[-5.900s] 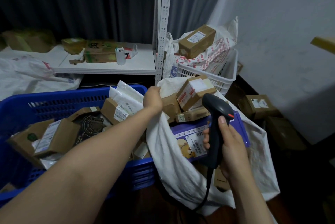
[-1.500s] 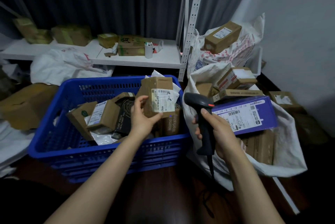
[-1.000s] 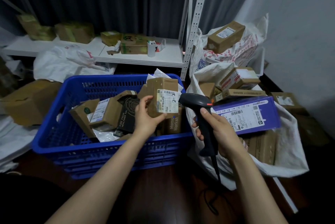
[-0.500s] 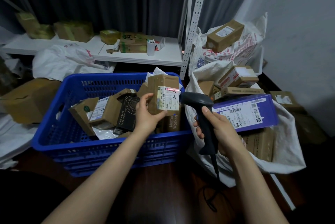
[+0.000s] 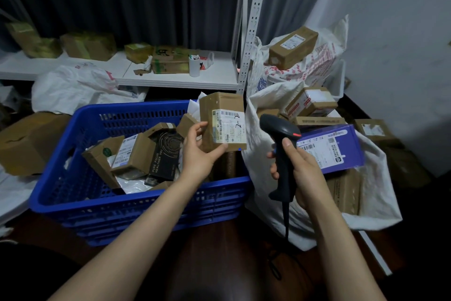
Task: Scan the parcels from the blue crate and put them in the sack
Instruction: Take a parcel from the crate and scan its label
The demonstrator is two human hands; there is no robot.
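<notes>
The crate (image 5: 73, 205) is bright blue, its walls a grid of small slots. The parcel (image 5: 220, 105) above it is plain brown cardboard with a white label (image 5: 230, 130) barred in black. The scanner (image 5: 274, 125) is black with one red spot. The sack (image 5: 266, 213) is white; a purple box (image 5: 353, 152) lies in it (white-labelled too). A black box (image 5: 168, 152) in the crate bears pale concentric rings. The shelf (image 5: 175, 78) is white, the curtain (image 5: 122, 3) dark grey.

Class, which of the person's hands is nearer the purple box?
Right. The right hand, gripping the scanner, is beside the purple box; the left hand holds a parcel above the crate, farther away.
</notes>
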